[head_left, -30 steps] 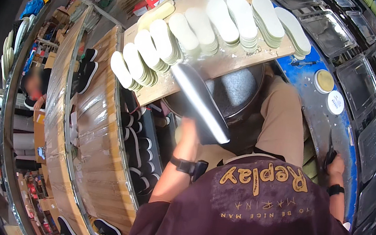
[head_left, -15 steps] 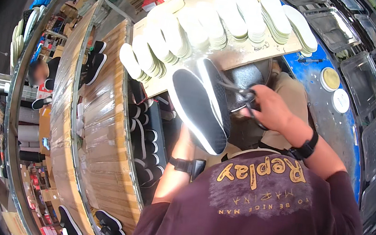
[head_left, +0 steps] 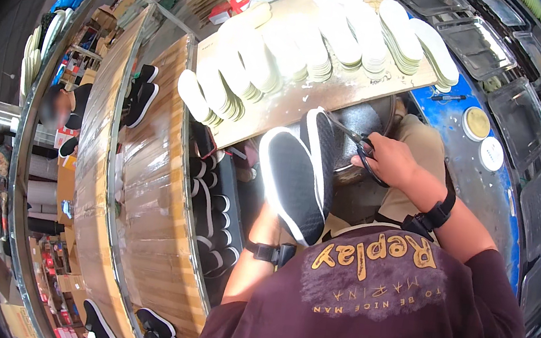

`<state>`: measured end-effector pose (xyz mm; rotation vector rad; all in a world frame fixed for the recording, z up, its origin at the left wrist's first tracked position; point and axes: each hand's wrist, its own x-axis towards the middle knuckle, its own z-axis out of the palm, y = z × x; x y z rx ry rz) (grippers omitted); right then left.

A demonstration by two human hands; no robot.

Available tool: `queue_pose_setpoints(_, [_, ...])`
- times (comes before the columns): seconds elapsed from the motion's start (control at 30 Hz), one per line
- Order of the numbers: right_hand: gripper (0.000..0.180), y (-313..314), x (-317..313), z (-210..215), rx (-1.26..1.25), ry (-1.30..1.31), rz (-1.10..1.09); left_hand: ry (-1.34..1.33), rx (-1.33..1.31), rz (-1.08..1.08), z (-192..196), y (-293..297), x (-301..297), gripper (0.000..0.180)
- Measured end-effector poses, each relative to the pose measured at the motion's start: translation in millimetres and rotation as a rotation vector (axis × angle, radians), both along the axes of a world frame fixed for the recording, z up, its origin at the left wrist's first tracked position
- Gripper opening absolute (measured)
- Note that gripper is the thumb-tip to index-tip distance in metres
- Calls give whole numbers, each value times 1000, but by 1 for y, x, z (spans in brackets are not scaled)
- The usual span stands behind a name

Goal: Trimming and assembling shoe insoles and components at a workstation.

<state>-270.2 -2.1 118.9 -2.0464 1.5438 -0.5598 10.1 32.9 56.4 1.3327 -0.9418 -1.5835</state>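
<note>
My left hand (head_left: 269, 215) holds up a pair of black slip-on shoes; its fingers are hidden behind them. The nearer shoe (head_left: 289, 174) shows its dark sole with a white rim, and the other shoe (head_left: 320, 141) stands on edge beside it, black with a white side band. My right hand (head_left: 385, 159) is closed on the handles of a pair of dark scissors (head_left: 349, 133). The scissor blades reach left to the upper end of the farther shoe; whether they touch it I cannot tell.
White insoles (head_left: 248, 72) lie in stacks on a board (head_left: 277, 117) ahead. On the blue table (head_left: 458, 124) at right are a pen (head_left: 448, 97) and two round lids or tins. Shelves (head_left: 157, 155) with black shoes stand left. Clear plastic trays (head_left: 524, 112) line the far right.
The shoes have come down and slightly right, turned more upright. My right hand has shifted slightly down with the scissors, whose blades now show more clearly by the shoe's end.
</note>
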Motion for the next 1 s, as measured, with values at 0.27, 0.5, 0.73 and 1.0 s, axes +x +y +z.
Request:
queue_pose_setpoints(0.27, [50,0,-28,-9,88,163,-126,95,48,93,-9,-3,-17,27])
queue_pose_setpoints(0.5, [32,81,-162,-47,179,458,-623,-813,-310,-130,-23,-35,-23,20])
queue_pose_setpoints(0.73, [35,230,-293,-114,510,583,-841,-989,-493,-345,-13,-83,-39,19])
queue_pose_setpoints(1.0, [22,49,-191,-66,35,284,-586,-1046,-736,-227,46,-187,0,11])
